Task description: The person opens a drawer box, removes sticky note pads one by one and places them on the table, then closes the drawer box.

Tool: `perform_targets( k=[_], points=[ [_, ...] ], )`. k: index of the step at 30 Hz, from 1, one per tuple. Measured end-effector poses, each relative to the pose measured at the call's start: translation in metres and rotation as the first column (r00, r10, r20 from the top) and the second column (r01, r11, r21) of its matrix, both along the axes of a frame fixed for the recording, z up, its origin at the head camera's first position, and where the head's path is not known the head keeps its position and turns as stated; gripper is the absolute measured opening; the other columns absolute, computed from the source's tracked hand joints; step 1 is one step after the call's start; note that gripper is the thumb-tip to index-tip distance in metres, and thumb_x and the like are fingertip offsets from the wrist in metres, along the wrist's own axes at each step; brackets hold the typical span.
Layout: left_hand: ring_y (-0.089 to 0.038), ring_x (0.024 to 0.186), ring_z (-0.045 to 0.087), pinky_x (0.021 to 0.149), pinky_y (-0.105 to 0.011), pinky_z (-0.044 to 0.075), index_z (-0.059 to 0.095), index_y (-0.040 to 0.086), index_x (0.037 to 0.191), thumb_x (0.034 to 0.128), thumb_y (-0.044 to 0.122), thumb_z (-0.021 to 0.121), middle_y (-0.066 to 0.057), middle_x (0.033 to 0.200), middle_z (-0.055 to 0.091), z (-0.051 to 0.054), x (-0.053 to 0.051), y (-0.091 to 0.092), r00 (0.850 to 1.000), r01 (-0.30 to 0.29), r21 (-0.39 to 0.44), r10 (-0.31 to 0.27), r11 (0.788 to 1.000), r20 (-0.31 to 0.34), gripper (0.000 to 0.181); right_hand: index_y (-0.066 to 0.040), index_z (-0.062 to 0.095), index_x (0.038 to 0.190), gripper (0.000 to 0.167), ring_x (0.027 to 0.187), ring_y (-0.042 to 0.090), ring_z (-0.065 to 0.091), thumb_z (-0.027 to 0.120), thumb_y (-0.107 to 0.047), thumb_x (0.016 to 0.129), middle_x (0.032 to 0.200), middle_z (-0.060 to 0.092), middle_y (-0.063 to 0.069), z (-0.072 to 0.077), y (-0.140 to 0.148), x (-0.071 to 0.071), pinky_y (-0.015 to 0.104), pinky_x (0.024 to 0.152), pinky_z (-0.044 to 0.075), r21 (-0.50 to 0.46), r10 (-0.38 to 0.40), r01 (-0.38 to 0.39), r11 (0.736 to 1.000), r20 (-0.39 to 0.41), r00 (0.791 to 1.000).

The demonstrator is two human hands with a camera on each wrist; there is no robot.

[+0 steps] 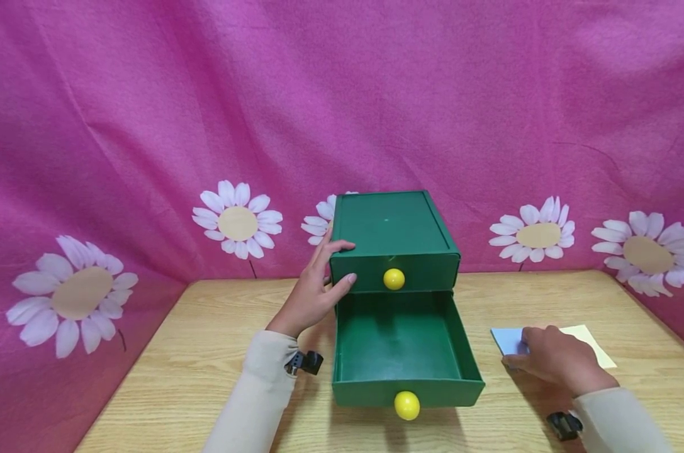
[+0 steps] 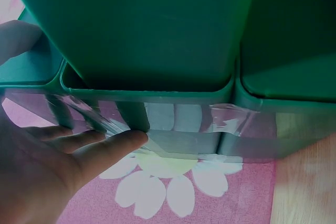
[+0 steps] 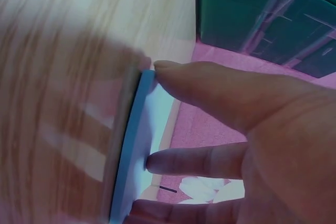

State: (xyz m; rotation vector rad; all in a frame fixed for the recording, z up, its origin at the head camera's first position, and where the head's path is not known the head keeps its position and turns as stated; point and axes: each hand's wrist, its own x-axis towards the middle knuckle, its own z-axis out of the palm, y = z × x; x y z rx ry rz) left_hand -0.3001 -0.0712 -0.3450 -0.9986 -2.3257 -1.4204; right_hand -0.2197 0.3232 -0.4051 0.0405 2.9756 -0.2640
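Note:
A small green drawer cabinet (image 1: 392, 220) stands on the table, its upper drawer closed with a yellow knob (image 1: 394, 279). Below, the lower drawer (image 1: 406, 391) is pulled out, showing its bare green floor. My left hand (image 1: 314, 292) rests at the cabinet's upper left corner: thumb on the upper drawer's front, one finger over the top edge. In the left wrist view, its other fingers (image 2: 113, 148) extend along the taped side. To the right, my right hand (image 1: 562, 358) touches a flat blue paper pad (image 3: 139, 140), thumb at the pad's edge and straight fingertips on its face.
A pale yellow sheet or pad (image 1: 593, 345) lies beside the blue one, partly covered by the right hand. The wooden table (image 1: 206, 377) is bounded behind by a pink cloth (image 1: 375, 94) with white daisies. The open drawer juts toward the near edge.

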Motion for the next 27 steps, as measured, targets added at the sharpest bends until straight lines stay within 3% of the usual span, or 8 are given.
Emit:
perform_targets(
  k=[15,21,27],
  points=[
    [-0.022,0.143,0.019,0.095,-0.058,0.044,0.040,0.036,0.138,0.0951,0.025,0.061,0.005,0.162,0.004,-0.002,-0.002,0.000,1.000,-0.005,-0.007,0.005,1.000,-0.005,0.049,-0.004,0.061,0.098,0.059,0.073,0.025,0.053,0.074,-0.057,0.075,0.082,0.059,0.009,0.003,0.005,0.001,0.048,0.061,0.048,-0.031,0.014,-0.013,0.999,0.034,0.999],
    [-0.023,0.143,0.018,0.094,-0.059,0.044,0.040,0.035,0.138,0.0949,0.024,0.061,0.005,0.162,0.002,-0.002,-0.002,0.000,1.000,0.009,0.007,-0.009,1.000,0.005,0.050,0.000,0.064,0.109,0.062,0.082,0.031,0.058,0.066,-0.056,0.083,0.096,0.065,0.019,0.009,0.012,-0.003,0.057,0.068,0.050,-0.070,-0.012,0.018,0.997,0.090,0.996],
    [-0.022,0.143,0.018,0.095,-0.058,0.044,0.040,0.034,0.138,0.0949,0.024,0.061,0.000,0.162,0.004,-0.001,-0.002,0.000,1.000,-0.001,-0.006,0.001,1.000,-0.001,0.049,0.001,0.064,0.108,0.042,0.087,0.042,0.059,0.059,-0.038,0.093,0.101,0.062,0.030,0.014,0.024,-0.003,0.056,0.064,0.048,-0.053,-0.021,0.020,0.998,-0.017,1.000]
  ],
)
